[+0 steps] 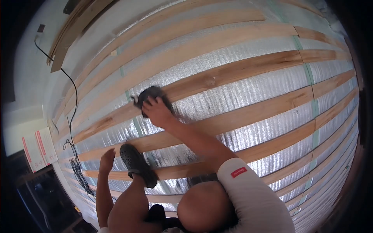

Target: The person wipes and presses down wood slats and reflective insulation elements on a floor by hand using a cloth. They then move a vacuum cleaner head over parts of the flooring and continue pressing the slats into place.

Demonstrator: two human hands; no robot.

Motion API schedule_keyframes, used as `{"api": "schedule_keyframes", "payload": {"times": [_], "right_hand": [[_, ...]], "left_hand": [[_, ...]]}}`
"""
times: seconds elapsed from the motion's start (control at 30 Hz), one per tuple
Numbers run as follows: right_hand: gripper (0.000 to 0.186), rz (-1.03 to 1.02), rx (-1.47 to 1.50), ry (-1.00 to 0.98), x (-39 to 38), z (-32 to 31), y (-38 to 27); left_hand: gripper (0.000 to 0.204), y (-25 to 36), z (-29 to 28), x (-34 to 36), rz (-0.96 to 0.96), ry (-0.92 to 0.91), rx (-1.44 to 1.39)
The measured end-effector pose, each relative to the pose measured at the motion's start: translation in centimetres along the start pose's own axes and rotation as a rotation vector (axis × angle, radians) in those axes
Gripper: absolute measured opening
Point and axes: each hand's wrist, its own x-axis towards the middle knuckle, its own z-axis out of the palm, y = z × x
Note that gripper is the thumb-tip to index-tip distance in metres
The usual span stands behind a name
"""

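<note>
My right hand [156, 111] reaches forward and grips the top of a dark rounded object [149, 94]. The object is smeared by motion, so its exact kind does not show. It rests on or just over one of the long wooden slats [211, 79] of the floor. My left hand [107, 158] hangs at the left, apart from the slats' middle, with its fingers stretched forward and nothing visible in them. Beside it is my foot in a dark clog [136, 165], set across the slats.
Parallel slats run over silver foil sheeting [217, 98], with pale green strips [307, 73] crossing beneath. A black cable [76, 91] trails down the left into a loose coil [79, 176]. Long boards [74, 37] lie at the far left, and white-and-red packages [39, 149] stand by the left wall.
</note>
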Motion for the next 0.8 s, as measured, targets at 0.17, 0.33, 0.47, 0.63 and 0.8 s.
{"api": "schedule_keyframes", "payload": {"times": [0.17,0.33,0.47,0.63,0.8], "right_hand": [[0.037,0.029,0.264,0.198,-1.9,-2.9,4.6],[0.048,0.382,-0.062,0.194,-11.3,-13.6,17.1],[0.046,0.730,-0.262,0.137,-18.1,-19.5,29.2],[0.040,0.887,-0.117,-0.103,-11.7,-21.9,33.7],[0.041,0.740,0.111,-0.210,3.3,-11.4,17.0]], "left_hand": [[0.031,1.6,-4.0,4.0,-0.223,0.004,-0.322],[0.028,-10.6,2.7,-1.9,-0.362,0.047,-0.152],[0.029,-13.9,6.4,3.2,-0.530,0.315,-0.166],[0.021,-15.3,6.8,12.7,-0.186,0.742,-0.232],[0.063,-17.8,8.3,16.5,-0.434,0.749,0.131]]}}
